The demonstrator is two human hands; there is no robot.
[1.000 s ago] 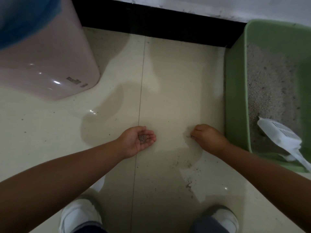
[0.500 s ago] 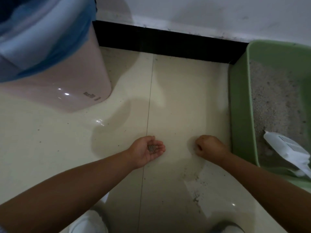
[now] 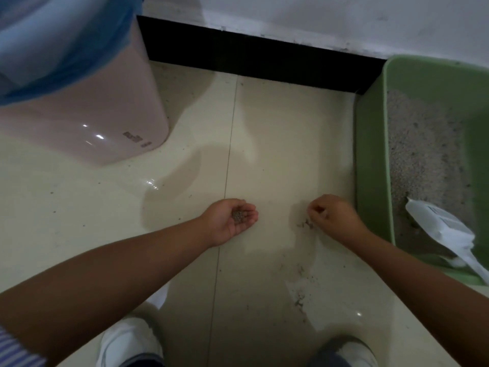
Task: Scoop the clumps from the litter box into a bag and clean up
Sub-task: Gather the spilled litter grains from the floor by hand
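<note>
Collecting spilled litter off the floor tile, by hand, beside the litter box.

Left hand: palm up, fingers cupped round a small heap of grey granules. Right hand: fingertips drawn together at floor level, apparently pinching grains from a loose scatter just beside them; exact contact too small to confirm.

Further scatter lies nearer the feet, approx. between the white shoes.

Handling, as judged: granules light, dry, loose, no cohesion. They roll on glossy tile and slip from a pinch, so only a few come up per pass. Best gathered by sweeping into a pile w/ finger edge, then lifted. Cupped palm must stay level or contents spill.

Litter box: green, rigid walls, litter bed inside, white scoop resting in near corner. Pink bin w/ blue bag liner stands well apart on the left; likely disposal point.

Risk: fine dust left on tile after pinching; wipe req'd.
</note>
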